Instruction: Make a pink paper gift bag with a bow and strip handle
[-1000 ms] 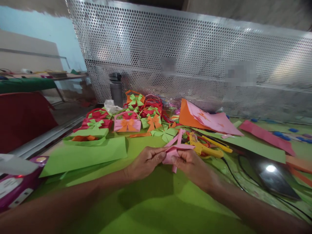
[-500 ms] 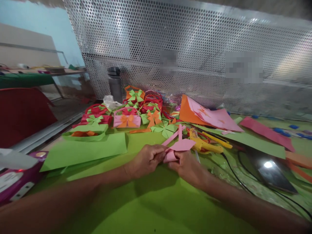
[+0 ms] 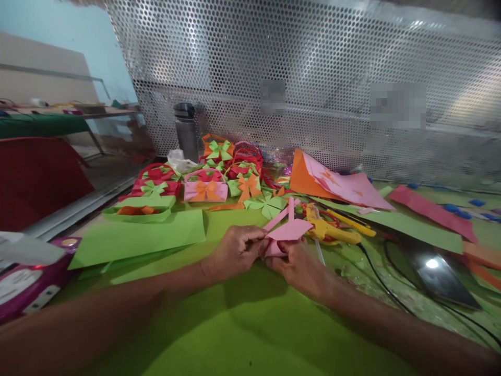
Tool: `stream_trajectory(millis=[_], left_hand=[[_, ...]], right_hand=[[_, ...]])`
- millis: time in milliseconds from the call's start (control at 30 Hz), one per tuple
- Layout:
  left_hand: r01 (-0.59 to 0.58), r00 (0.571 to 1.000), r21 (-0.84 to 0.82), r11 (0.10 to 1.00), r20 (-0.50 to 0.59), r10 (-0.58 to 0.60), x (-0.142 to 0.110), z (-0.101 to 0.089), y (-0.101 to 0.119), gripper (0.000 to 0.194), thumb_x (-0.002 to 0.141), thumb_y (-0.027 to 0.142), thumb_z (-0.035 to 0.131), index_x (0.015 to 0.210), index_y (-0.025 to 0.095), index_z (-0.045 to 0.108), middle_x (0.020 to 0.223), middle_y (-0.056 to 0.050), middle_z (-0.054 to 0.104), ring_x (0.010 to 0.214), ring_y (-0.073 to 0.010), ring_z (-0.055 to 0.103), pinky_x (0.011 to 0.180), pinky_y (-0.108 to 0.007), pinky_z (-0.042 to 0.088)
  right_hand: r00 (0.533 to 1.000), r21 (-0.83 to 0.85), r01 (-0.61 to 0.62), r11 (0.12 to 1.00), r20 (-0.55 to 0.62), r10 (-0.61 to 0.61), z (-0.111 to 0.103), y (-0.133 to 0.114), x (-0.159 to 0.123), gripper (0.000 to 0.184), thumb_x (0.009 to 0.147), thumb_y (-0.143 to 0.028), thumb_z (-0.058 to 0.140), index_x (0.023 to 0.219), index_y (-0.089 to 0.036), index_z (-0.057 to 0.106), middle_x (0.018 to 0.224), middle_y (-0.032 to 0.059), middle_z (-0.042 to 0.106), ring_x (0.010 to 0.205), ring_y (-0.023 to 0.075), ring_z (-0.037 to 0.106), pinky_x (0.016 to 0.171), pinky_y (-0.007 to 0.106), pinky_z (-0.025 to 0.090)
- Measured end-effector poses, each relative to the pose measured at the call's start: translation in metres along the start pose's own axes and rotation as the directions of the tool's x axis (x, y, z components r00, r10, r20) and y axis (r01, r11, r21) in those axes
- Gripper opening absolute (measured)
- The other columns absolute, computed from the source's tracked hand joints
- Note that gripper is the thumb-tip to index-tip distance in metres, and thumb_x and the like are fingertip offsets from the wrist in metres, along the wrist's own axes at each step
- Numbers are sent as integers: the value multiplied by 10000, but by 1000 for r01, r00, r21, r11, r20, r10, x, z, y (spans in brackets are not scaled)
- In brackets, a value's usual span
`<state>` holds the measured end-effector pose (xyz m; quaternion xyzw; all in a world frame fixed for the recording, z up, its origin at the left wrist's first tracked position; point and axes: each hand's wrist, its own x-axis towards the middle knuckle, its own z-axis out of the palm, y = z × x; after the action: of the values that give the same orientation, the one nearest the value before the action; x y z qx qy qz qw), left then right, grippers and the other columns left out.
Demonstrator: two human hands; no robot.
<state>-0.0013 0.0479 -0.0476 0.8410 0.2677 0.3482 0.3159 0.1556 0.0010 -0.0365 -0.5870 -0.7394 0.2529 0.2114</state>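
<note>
Between both hands, above the green tabletop (image 3: 242, 324), is a folded piece of pink paper (image 3: 290, 230). My left hand (image 3: 238, 251) pinches its left end with thumb and fingers. My right hand (image 3: 300, 265) is closed on its lower right part, the fingertips partly hidden beneath the paper. Pink paper strips (image 3: 291, 209) stick up just behind the piece; whether they are joined to it I cannot tell. To the right of the hands lies a yellow glue gun (image 3: 331, 232) with a black cord. A green paper flower shape (image 3: 269, 207) rests beyond the strips.
Several small paper bags with bows (image 3: 205, 191) stand at the back left, near a grey bottle (image 3: 186, 133). Green sheets (image 3: 144, 235) lie left, pink sheets (image 3: 352, 190) back right. A phone (image 3: 442, 279) is at the right, a purple device (image 3: 35, 282) at the left. A perforated metal panel (image 3: 313, 68) closes the back.
The pink paper has been turned so its upper flap shows broader and flatter. My right fingers have shifted beneath it. Both hands keep hold, and the camera view has shifted slightly.
</note>
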Motion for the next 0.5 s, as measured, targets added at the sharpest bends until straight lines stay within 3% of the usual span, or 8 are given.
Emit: stream_trajectory(millis=[267, 400, 500], left_hand=[[-34, 989, 63, 997, -145, 43, 1, 0, -1, 201, 766, 165, 546, 919, 107, 663, 763, -68, 675, 652, -131, 587, 580, -216, 428], [-48, 990, 42, 998, -128, 53, 0, 0, -3, 219, 763, 201, 578, 929, 89, 666, 762, -79, 674, 634, -129, 580, 567, -219, 432], [-34, 996, -26, 999, -84, 31, -1, 1, -5, 301, 734, 257, 637, 975, 78, 654, 737, -68, 662, 607, -122, 560, 562, -219, 438]], right_hand=[[999, -126, 0, 992, -46, -5, 3, -1, -3, 261, 788, -178, 489, 1032, -171, 582, 959, 86, 634, 891, 222, 551, 781, 335, 370], [999, -149, 13, 989, -34, -18, 6, 1, -3, 279, 811, -213, 472, 1064, -148, 572, 984, 104, 629, 925, 234, 543, 836, 361, 361], [999, -189, -5, 982, -33, -1, 6, 1, -2, 216, 801, -198, 481, 962, -153, 617, 964, 112, 641, 958, 257, 535, 878, 394, 334]])
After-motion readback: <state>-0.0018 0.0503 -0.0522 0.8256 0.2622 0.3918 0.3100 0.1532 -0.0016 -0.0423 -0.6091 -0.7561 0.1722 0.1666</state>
